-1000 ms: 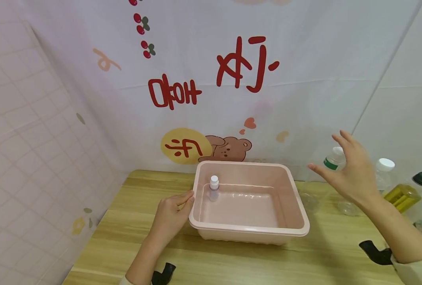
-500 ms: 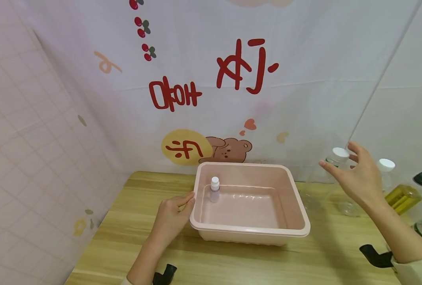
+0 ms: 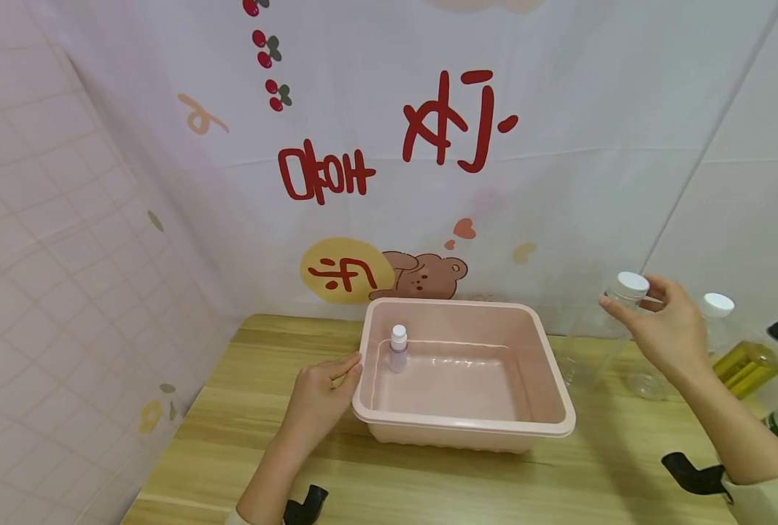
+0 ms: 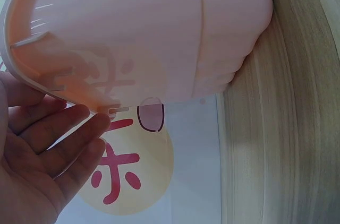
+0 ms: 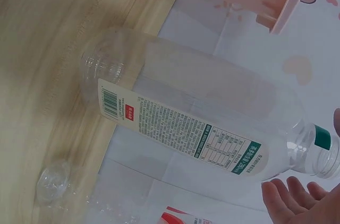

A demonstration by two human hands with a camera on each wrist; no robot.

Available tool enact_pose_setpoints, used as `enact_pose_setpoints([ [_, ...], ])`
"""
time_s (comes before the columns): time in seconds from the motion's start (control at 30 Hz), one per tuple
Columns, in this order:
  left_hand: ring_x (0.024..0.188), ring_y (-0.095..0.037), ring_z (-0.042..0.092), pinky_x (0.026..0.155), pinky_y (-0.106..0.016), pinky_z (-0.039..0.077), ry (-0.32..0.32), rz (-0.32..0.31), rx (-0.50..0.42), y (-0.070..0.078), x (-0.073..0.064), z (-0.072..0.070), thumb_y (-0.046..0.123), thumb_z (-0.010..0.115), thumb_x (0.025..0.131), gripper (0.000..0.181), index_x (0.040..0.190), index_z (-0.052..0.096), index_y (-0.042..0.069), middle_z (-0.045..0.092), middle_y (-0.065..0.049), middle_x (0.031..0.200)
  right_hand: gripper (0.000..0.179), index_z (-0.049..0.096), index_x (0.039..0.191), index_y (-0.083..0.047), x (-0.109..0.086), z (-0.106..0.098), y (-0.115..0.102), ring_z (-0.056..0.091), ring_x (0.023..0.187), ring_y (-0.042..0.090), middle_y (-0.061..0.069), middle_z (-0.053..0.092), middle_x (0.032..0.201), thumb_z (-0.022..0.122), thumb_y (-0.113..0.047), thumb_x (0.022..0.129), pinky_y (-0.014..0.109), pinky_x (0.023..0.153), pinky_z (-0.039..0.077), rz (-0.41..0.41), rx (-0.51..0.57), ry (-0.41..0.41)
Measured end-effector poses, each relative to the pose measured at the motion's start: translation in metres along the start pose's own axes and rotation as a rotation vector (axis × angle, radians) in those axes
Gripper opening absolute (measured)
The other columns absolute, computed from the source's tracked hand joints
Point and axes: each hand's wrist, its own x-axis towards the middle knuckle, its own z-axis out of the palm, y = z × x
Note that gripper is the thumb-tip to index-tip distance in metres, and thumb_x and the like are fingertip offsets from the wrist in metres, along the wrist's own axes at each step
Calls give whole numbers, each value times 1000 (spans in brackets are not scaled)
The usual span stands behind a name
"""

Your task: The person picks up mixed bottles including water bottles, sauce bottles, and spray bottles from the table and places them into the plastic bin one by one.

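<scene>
The thumb and the fingers of the right hand [image 3: 674, 332] are now curved about the neck of the clear bottle [image 5: 196, 110]; one second ago they were spread wide. Whether they already clamp it, I cannot tell. The bottle stands just beside the pink basin [image 3: 464, 423]. At the opposite rim, the left hand [image 3: 323, 397] touches with outstretched fingers, as before. Inside the basin, the small bottle [image 3: 398, 350] remains upright.

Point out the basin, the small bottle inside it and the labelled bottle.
Basin [image 3: 461, 424]: head view, on its near rim.
Small bottle [image 3: 398, 358]: head view, on its body.
Labelled bottle [image 5: 183, 128]: right wrist view, on its label.
</scene>
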Motion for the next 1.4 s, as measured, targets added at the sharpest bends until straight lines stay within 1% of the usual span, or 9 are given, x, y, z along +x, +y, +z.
enact_pose_setpoints([
  [0.23, 121, -31, 68, 102, -51, 55, 4, -3, 2, 1, 0, 0, 15, 71, 99, 29, 125, 76, 3, 74, -11, 124, 87, 39, 153, 9, 1, 1, 5, 52, 120, 45, 35, 51, 145, 73, -47, 97, 9, 60, 47, 21, -3, -4],
  [0.37, 121, -31, 68, 102, -51, 55, 6, -1, 0, 1, 0, 0, 14, 72, 99, 29, 125, 76, 3, 74, -11, 123, 81, 45, 148, 9, 1, 0, 7, 59, 103, 17, 33, 56, 138, 74, -46, 96, 11, 61, 48, 16, -2, -8],
  [0.5, 121, -31, 68, 102, -51, 54, 2, 0, -6, 0, 0, 0, 15, 71, 99, 30, 126, 75, 3, 74, -11, 124, 71, 53, 138, 7, 2, -2, 9, 52, 84, -7, 0, 70, 106, 77, -44, 95, 17, 60, 49, -5, 1, -8],
  [0.6, 122, -32, 67, 102, -52, 54, 0, 1, -8, 0, -1, 1, 15, 71, 100, 29, 126, 75, 3, 73, -11, 125, 69, 54, 136, 6, 3, -3, 8, 54, 80, -9, -24, 61, 91, 78, -44, 94, 19, 59, 50, -13, 5, -18],
  [0.67, 122, -32, 67, 102, -52, 54, 0, 2, -9, 0, -1, 1, 15, 71, 100, 29, 126, 75, 3, 73, -11, 125, 72, 53, 138, 7, 2, -5, 6, 54, 80, -11, -29, 57, 91, 78, -44, 94, 19, 59, 50, -8, 13, -34],
  [0.83, 121, -32, 68, 101, -51, 55, 4, 5, -9, -1, 0, 1, 15, 71, 99, 29, 125, 76, 3, 74, -11, 124, 75, 51, 141, 6, 0, -11, -2, 52, 83, -14, -33, 55, 93, 77, -47, 94, 17, 61, 50, 2, 11, -44],
  [1.0, 121, -31, 68, 101, -51, 55, 5, 12, -10, -2, 0, 1, 14, 72, 99, 29, 125, 76, 2, 74, -11, 124, 78, 49, 144, 6, 0, -20, -14, 58, 70, -1, -32, 55, 94, 77, -47, 94, 24, 52, 50, -1, 16, -34],
  [1.2, 120, -30, 68, 101, -50, 55, 8, 13, -14, -3, 1, 1, 14, 72, 99, 29, 125, 76, 2, 74, -11, 123, 75, 50, 143, 3, 2, -30, -30, 49, 92, -8, -29, 54, 99, 77, -47, 94, 10, 67, 43, -22, 0, 11],
  [1.4, 121, -31, 68, 101, -51, 55, -2, 8, -15, -2, 1, 1, 14, 72, 99, 29, 126, 75, 2, 73, -11, 124, 55, 57, 132, -12, 4, -37, -52, 45, 98, -6, -32, 53, 98, 79, -44, 93, 14, 73, 40, -33, 15, 80],
])
